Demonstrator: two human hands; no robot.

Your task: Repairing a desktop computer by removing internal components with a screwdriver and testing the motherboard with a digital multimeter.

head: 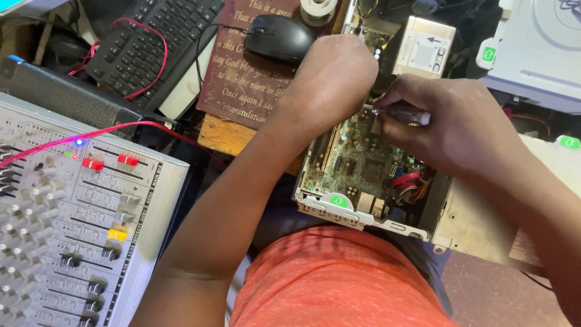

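In the head view, the left hand [330, 82] is curled into a loose fist with its back to the camera, resting over the upper left part of an open computer case [369, 218]; what its fingers grip, if anything, is hidden beneath the hand, so I cannot tell whether it holds something. The right hand [451, 130] is wrapped around the clear handle of a screwdriver [402, 112], which lies nearly level and points left toward the left hand, just above the green circuit board [357, 160] inside the case. The case sits close to the person's body, its near metal edge touching or just above the orange shirt [339, 281], with a green plastic latch [339, 201] on that edge and red cables [408, 181] at the board's right side. A silver drive unit [423, 47] with a white label lies at the far end of the case. To the left on the desk [221, 133], an audio mixer [78, 212] with rows of sliders and knobs shows a small blue light, and a red wire [91, 134] runs across it. Beyond the hands lie a black mouse [279, 37] on a dark brown plaque [242, 79] with pale script, and a black keyboard [151, 45] to its left.
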